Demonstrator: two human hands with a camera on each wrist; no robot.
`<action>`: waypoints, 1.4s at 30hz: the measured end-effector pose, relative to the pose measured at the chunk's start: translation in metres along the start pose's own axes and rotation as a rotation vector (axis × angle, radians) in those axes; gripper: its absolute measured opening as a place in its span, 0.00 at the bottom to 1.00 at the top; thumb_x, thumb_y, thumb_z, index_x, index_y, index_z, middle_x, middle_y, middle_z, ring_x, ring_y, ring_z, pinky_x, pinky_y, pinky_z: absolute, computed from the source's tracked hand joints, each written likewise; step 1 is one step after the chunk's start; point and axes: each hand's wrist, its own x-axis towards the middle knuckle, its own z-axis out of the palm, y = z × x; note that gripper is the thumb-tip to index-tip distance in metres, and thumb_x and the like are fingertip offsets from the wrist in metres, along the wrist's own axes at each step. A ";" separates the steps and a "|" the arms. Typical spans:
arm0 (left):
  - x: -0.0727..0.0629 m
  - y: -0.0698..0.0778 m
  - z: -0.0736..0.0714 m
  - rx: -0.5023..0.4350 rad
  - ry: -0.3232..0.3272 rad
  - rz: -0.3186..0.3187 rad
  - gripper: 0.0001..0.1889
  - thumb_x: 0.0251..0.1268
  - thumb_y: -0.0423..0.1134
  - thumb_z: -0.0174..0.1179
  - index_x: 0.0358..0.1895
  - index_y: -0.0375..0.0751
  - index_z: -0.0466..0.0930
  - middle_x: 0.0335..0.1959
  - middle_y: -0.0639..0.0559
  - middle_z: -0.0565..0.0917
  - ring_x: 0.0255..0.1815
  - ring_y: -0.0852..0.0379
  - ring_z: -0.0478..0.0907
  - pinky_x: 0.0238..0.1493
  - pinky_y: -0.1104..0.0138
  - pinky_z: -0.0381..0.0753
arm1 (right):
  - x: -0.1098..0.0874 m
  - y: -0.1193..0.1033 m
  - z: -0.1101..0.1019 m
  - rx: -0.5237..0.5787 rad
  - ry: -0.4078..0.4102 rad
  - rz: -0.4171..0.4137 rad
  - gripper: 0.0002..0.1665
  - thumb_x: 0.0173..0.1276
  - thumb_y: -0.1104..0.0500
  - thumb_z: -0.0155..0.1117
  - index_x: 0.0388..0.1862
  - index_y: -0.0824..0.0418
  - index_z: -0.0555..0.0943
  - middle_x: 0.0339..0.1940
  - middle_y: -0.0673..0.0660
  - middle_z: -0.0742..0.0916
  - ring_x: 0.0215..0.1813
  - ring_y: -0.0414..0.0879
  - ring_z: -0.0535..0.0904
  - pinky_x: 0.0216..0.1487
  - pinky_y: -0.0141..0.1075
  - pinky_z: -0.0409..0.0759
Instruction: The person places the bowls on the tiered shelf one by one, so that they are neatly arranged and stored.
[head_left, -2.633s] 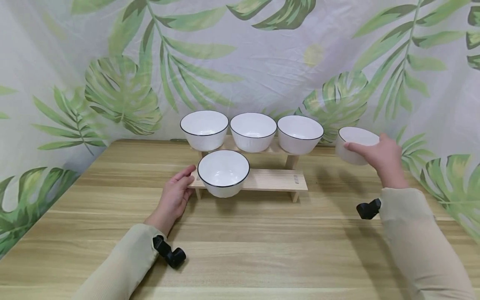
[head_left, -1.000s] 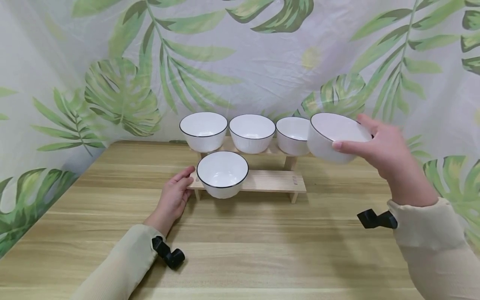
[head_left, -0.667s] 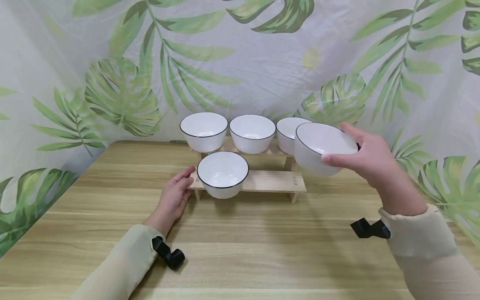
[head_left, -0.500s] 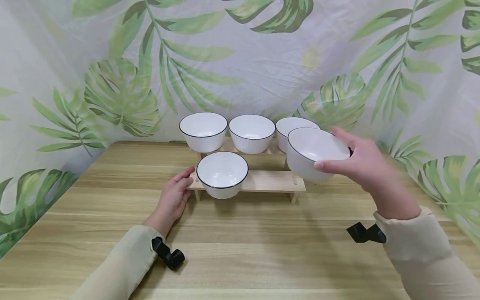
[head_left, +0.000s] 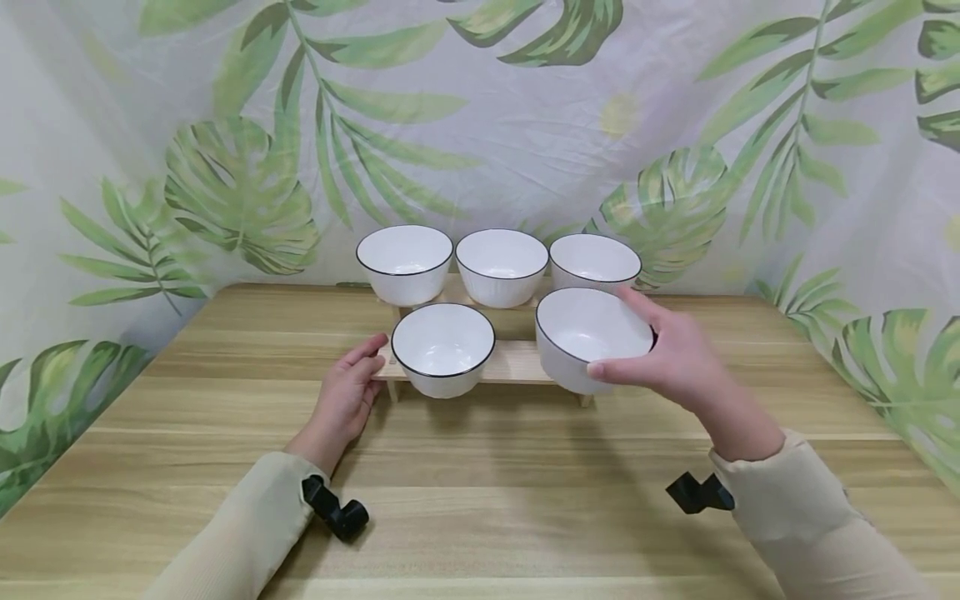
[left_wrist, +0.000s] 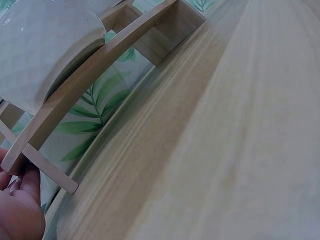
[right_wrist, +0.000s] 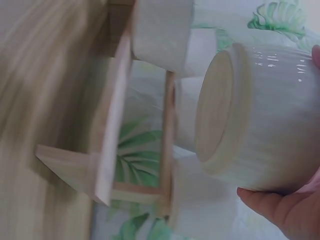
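Note:
My right hand (head_left: 667,354) grips a white bowl (head_left: 588,337) with a dark rim, thumb on its near side and fingers behind. In the right wrist view this bowl (right_wrist: 265,120) hangs above the lower step, its unglazed foot showing. My left hand (head_left: 348,396) holds the left end of the two-tier wooden stand (head_left: 513,362). The left wrist view shows fingers (left_wrist: 30,185) under the end of its lower board. Another white bowl (head_left: 444,350) sits at the left of that lower step. Three matching bowls, the middle one (head_left: 502,268) among them, line the upper step.
The stand rests on a wood-grain table (head_left: 450,500). Behind it hangs a pale cloth (head_left: 525,142) printed with green leaves. Black camera mounts, one on the left cuff (head_left: 337,508) and one on the right cuff (head_left: 701,493), stick out over the table.
My right hand has brought its bowl from the far right, leftward and down, over the right part of the lower step. My left hand stays at the stand's left end.

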 end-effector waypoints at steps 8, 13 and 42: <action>0.000 0.000 -0.001 0.000 0.002 -0.005 0.26 0.69 0.29 0.41 0.70 0.35 0.54 0.74 0.51 0.53 0.55 0.67 0.69 0.51 0.78 0.71 | 0.008 0.013 0.027 0.037 0.009 -0.046 0.60 0.41 0.48 0.77 0.71 0.61 0.59 0.66 0.62 0.71 0.57 0.53 0.73 0.53 0.44 0.73; 0.002 -0.001 -0.002 0.001 -0.001 0.001 0.26 0.68 0.28 0.41 0.70 0.34 0.54 0.74 0.50 0.52 0.54 0.67 0.69 0.49 0.79 0.72 | 0.014 0.018 0.042 0.057 0.031 -0.056 0.60 0.40 0.49 0.78 0.70 0.65 0.59 0.69 0.63 0.67 0.66 0.55 0.66 0.61 0.48 0.68; 0.003 -0.003 -0.002 -0.013 0.002 0.007 0.26 0.68 0.28 0.41 0.70 0.34 0.54 0.74 0.50 0.52 0.53 0.68 0.71 0.49 0.79 0.73 | 0.028 0.024 0.079 -0.021 0.047 0.052 0.66 0.39 0.42 0.76 0.72 0.64 0.54 0.73 0.63 0.60 0.72 0.57 0.54 0.67 0.53 0.59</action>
